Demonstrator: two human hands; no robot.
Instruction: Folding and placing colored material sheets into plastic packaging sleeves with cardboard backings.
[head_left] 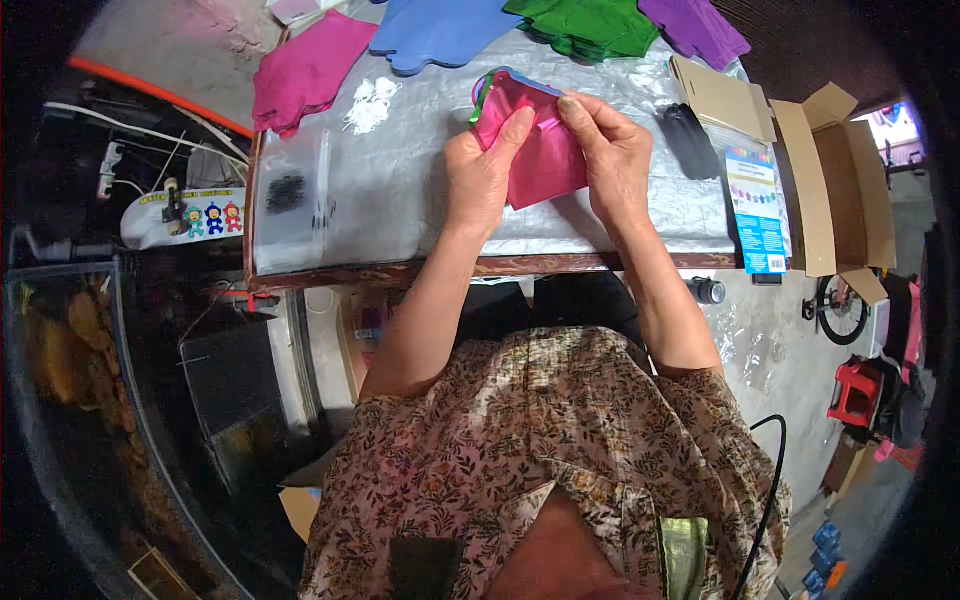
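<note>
Above the table, both hands hold a small stack of thin, glossy fabric pieces [547,160], magenta in front with green and blue edges showing behind at the top. My left hand [482,165] grips its left side, with the thumb pressed flat on the magenta face. At the upper right edge, my right hand [610,150] pinches the stack between thumb and fingers. The fingers behind the stack are partly hidden. Farther back lie piles of similar pieces: a magenta pile [310,75], a blue pile [440,30], a green pile [590,25] and a purple pile [695,28].
The table [390,220] has a silvery cover. On it are a white tangle [371,105], a clear bag with black bits [287,193], a black bundle [690,140], tan cards [722,103] and a blue-and-white printed card [757,210]. Right stands an open cardboard box [845,190].
</note>
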